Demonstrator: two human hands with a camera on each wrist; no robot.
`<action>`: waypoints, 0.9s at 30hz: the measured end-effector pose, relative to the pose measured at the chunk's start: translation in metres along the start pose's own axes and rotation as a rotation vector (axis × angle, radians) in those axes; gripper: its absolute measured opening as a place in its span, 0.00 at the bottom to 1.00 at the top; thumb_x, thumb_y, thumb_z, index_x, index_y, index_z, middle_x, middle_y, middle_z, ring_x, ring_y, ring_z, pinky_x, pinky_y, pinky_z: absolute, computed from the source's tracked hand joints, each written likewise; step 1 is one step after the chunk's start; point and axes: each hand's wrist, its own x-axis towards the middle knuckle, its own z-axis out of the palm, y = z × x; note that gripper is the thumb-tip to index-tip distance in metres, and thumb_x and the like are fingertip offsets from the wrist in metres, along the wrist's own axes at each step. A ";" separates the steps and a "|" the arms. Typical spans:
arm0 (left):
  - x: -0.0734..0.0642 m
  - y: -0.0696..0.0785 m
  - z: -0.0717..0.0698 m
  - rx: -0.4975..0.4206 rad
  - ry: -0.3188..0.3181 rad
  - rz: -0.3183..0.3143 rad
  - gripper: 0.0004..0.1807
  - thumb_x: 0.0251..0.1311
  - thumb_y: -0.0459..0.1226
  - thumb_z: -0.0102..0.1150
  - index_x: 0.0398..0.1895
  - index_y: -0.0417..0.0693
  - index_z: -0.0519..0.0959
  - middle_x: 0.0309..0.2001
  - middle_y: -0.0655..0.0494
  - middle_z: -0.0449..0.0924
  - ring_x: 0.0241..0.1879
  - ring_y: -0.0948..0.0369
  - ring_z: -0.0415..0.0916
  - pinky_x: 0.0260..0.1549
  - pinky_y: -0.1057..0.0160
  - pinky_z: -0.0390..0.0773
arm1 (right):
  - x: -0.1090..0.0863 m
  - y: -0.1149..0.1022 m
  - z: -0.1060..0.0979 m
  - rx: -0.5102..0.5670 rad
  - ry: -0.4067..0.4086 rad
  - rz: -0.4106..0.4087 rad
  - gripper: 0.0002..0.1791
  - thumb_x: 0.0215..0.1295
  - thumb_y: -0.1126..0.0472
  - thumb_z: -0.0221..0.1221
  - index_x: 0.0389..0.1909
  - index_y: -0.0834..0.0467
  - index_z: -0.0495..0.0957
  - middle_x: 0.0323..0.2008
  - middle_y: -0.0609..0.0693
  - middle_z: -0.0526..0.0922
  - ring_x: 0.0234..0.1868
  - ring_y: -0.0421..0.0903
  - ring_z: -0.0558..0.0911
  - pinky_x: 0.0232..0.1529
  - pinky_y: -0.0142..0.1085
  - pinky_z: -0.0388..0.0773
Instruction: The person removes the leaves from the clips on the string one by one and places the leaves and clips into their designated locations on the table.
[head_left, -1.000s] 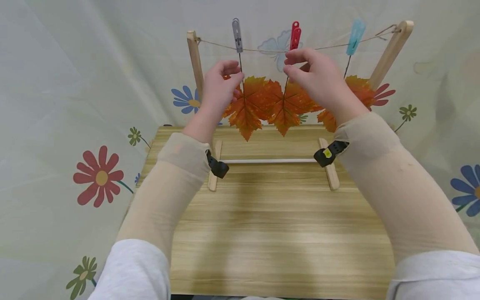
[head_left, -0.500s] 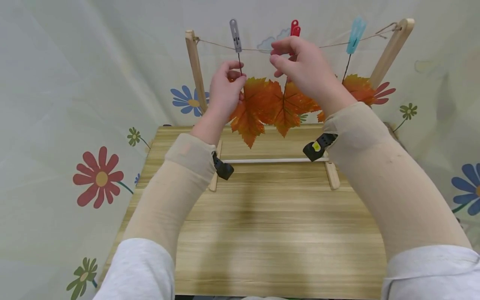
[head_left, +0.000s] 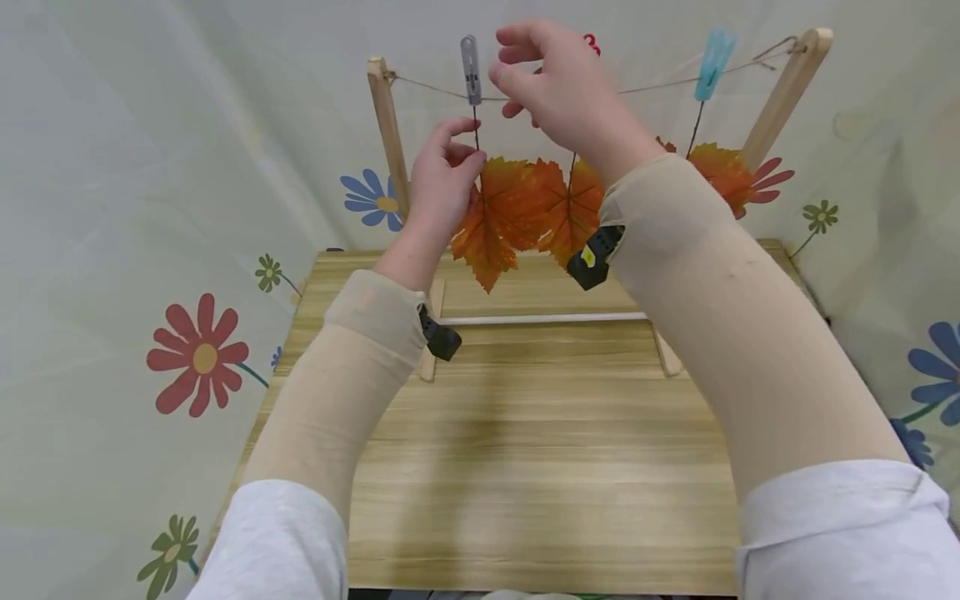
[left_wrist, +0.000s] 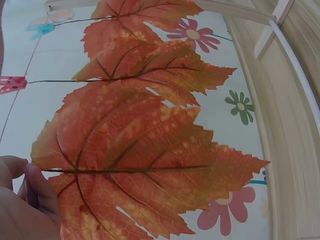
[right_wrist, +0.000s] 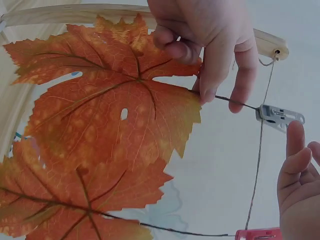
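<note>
From where I stand, the leftmost leaf [left_wrist: 135,150] looks thin and flat, mottled orange with dark veins, saw-toothed edges and yellowish-green patches. It hangs below a slotted grey clip [head_left: 470,71] on a slim twine line [head_left: 660,86] strung between pale wooden posts [head_left: 386,133]. Its long axis runs nearly upright, dark wiry stem [head_left: 476,132] up to the clip, pointed tip down. The left hand [head_left: 442,179] pinches that stem between thumb and fingers. The right hand [head_left: 562,92] is loosely curved, thumb apart; whether a fingertip touches the grey clip I can't tell. A second ago it was by the red clip [head_left: 592,43]; now it has come leftward, mostly covering that clip in the head view.
</note>
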 end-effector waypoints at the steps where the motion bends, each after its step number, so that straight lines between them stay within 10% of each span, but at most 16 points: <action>1: 0.000 0.000 0.000 -0.001 -0.001 0.000 0.18 0.65 0.37 0.54 0.57 0.62 0.71 0.41 0.54 0.72 0.15 0.56 0.60 0.14 0.67 0.66 | 0.002 -0.001 0.001 0.012 -0.002 0.006 0.29 0.69 0.49 0.51 0.69 0.46 0.59 0.63 0.44 0.68 0.45 0.44 0.78 0.45 0.33 0.72; 14: -0.004 -0.007 -0.003 0.174 0.003 0.072 0.17 0.67 0.38 0.51 0.57 0.61 0.71 0.43 0.53 0.74 0.40 0.59 0.70 0.37 0.65 0.74 | 0.017 0.006 0.021 0.138 -0.009 0.044 0.31 0.68 0.51 0.52 0.70 0.49 0.58 0.63 0.46 0.67 0.41 0.45 0.77 0.52 0.30 0.71; 27: -0.006 -0.007 -0.001 0.249 0.017 0.079 0.18 0.67 0.39 0.50 0.59 0.62 0.72 0.42 0.55 0.74 0.41 0.60 0.70 0.38 0.66 0.71 | 0.021 0.001 0.023 0.107 0.045 0.044 0.23 0.67 0.53 0.52 0.63 0.50 0.66 0.52 0.48 0.72 0.39 0.44 0.73 0.47 0.31 0.71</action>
